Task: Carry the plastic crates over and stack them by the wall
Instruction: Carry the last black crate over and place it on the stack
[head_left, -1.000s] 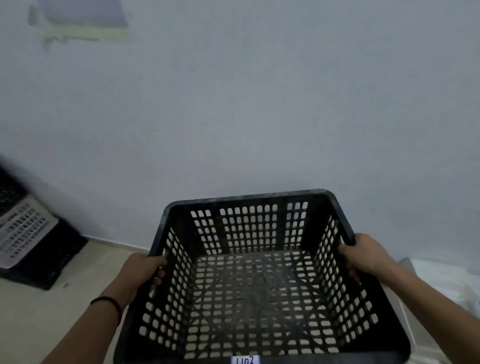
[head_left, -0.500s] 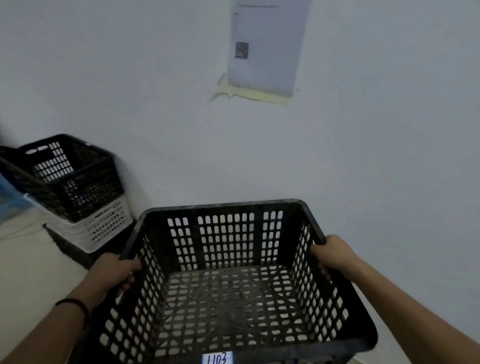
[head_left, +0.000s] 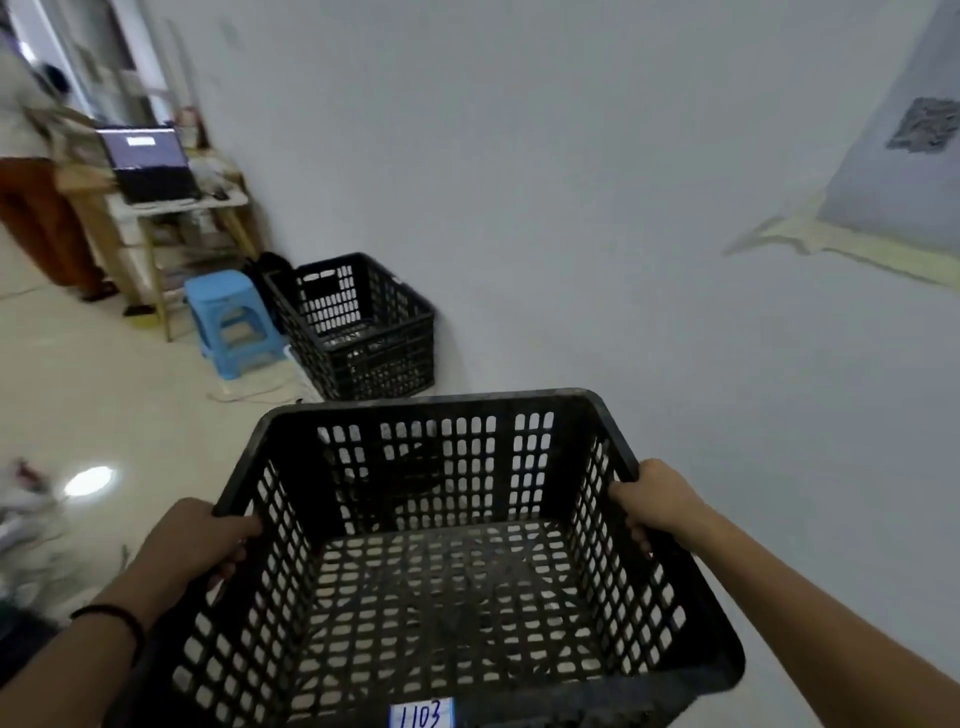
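A black crate (head_left: 447, 571) fills the lower centre of the frame, held up off the floor (head_left: 104, 405). The left hand (head_left: 200, 540) is clamped on its left rim, the right hand (head_left: 657, 501) on its right rim. Another black crate (head_left: 363, 327) stands against the wall (head_left: 571, 182), centre left, beside a blue stool (head_left: 228, 317)

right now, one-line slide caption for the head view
Both hands, left hand and right hand, carry an empty black crate toward stacked crates by the wall.
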